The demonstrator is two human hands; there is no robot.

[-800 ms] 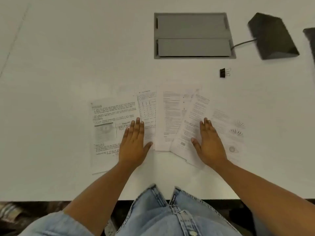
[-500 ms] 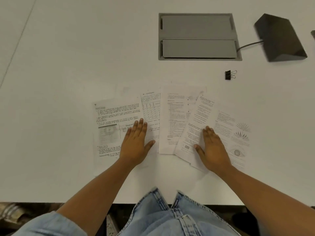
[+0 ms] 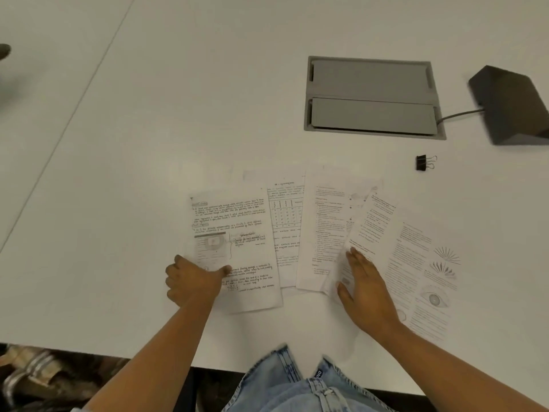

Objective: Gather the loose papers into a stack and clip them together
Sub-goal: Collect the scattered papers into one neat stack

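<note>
Office meeting room: white table (image 3: 148, 144) with recessed cable hatch (image 3: 372, 96).

light: bright, even, overhead | glare: white table (image 3: 148, 144) washed out, far paper edges fade into it | shadows: faint, soft under forearms | blur: slight overall, print on papers (image 3: 320, 227) mostly illegible | distortion: wide-angle bowing at edges | below table edge: dark

The loose papers (image 3: 297, 227) on the white table (image 3: 118, 173) carry handwritten and printed lines, a table and eye diagrams, all too blurred to read, and a small dark tag on the jeans (image 3: 297, 391) bears illegible letters.
</note>
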